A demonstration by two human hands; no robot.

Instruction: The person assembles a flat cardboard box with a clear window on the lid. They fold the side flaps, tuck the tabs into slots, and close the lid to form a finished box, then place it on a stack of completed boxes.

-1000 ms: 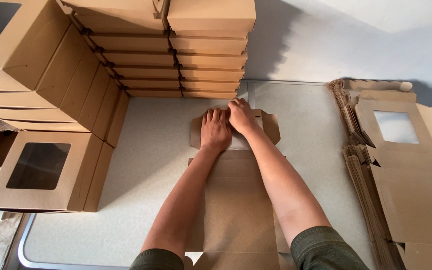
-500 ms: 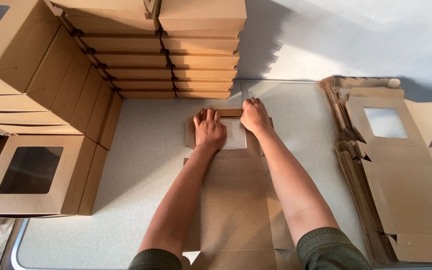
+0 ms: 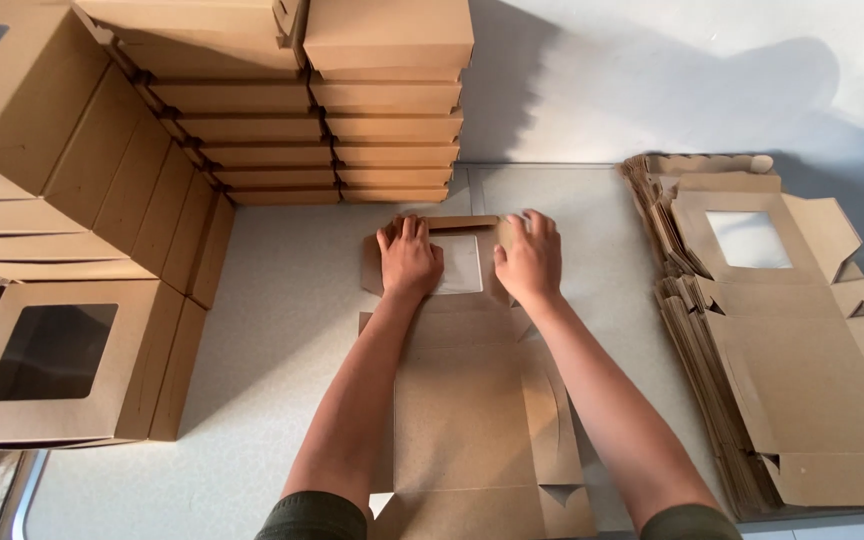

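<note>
Flat cardboard sheet laid on table, long axis 6–12 o'clock; left hand and right hand pressed flat, fingers spread, flanking window panel at 12 o'clock end; nothing pinched, apparently; both equally near.

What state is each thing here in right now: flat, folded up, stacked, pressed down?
Left hand: flat, pressing the window panel.
Right hand: flat, pressing the same panel.
Box blank: unfolded on the table, far end partly folded.
Pile of blanks: flat, stacked.
Finished boxes: closed, stacked.
</note>
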